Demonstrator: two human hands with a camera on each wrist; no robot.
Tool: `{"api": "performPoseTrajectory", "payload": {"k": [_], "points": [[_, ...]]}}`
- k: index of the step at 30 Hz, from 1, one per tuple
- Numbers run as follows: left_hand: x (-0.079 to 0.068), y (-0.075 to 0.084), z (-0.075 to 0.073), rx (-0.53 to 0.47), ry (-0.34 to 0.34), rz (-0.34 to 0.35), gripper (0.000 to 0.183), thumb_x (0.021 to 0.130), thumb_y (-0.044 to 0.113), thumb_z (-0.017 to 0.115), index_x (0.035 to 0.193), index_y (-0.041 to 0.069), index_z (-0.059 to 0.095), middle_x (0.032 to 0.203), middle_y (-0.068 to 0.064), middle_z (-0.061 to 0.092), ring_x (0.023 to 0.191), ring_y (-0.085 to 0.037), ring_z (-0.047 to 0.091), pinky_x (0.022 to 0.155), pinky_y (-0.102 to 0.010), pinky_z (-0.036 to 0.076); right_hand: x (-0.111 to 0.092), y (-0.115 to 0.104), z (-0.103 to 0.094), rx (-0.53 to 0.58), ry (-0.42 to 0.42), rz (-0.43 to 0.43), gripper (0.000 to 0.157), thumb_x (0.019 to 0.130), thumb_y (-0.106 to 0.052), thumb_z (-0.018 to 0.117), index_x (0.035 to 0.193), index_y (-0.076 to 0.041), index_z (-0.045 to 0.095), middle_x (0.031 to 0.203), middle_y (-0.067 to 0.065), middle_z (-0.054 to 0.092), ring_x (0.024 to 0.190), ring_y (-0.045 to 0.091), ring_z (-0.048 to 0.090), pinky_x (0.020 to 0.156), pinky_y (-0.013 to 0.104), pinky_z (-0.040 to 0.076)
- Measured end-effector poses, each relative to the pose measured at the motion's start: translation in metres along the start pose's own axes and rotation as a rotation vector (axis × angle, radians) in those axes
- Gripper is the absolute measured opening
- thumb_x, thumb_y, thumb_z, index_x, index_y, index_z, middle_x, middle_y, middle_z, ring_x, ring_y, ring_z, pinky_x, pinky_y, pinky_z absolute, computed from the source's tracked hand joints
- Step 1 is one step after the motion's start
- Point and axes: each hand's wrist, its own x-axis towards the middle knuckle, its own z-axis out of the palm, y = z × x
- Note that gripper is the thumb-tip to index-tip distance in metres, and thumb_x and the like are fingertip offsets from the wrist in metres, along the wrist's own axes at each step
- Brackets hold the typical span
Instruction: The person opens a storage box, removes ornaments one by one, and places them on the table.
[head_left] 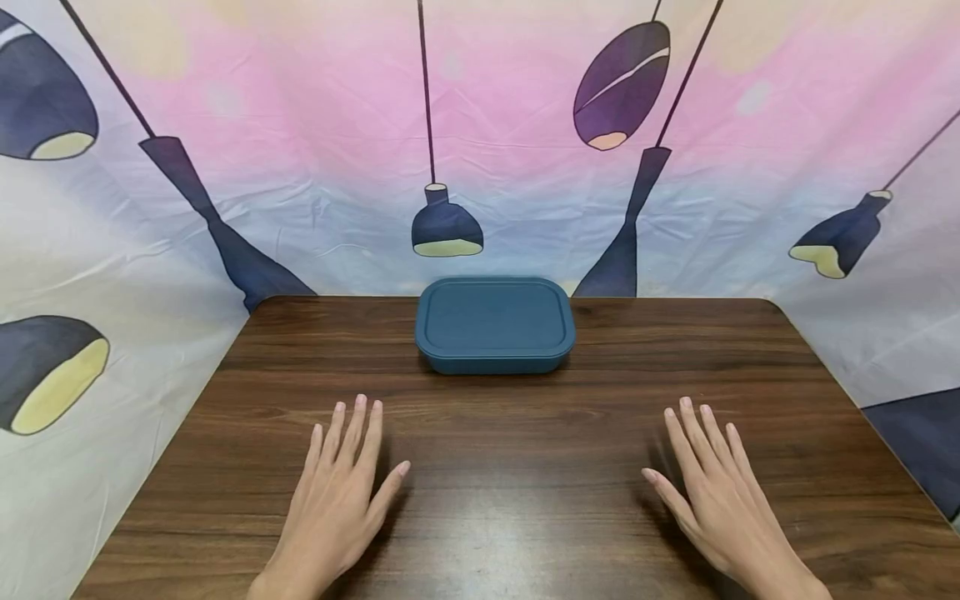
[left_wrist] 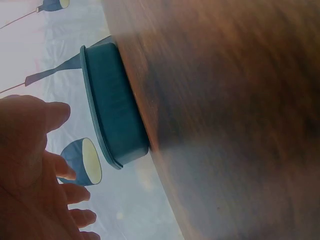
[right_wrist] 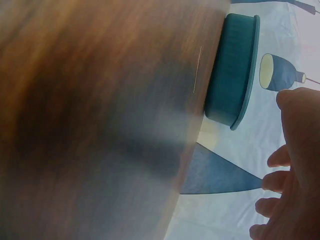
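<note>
A blue-teal rectangular lidded container with rounded corners stands at the far middle of the table, its lid on. My left hand is nearer and to the left of it, palm down, fingers straight and thumb spread. On the other side my right hand mirrors it, nearer and to the right, fingers also extended. Both hands are apart from the container and hold nothing. In the left wrist view the container's side shows beyond the thumb; the right wrist view shows its other side.
The dark wood-grain table has rounded far corners and reflects light near its front. Behind it hangs a pastel cloth printed with dark lamps, close to the table's far edge and the container.
</note>
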Motion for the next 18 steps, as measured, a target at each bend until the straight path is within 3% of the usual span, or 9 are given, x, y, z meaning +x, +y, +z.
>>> {"api": "performPoseTrajectory", "payload": {"k": [18], "points": [[0.0059, 0.0017, -0.0021, -0.003, -0.004, 0.023, 0.078, 0.106, 0.051, 0.044, 0.162, 0.004, 0.018, 0.167, -0.019, 0.015, 0.154, -0.039, 0.01, 0.122, -0.057, 0.006, 0.0063, -0.0023, -0.0017, 0.015, -0.011, 0.01, 0.081, 0.1, -0.044, 0.062, 0.16, -0.004, 0.026, 0.168, 0.016, 0.014, 0.156, 0.029, 0.006, 0.123, 0.049, 0.001]]}}
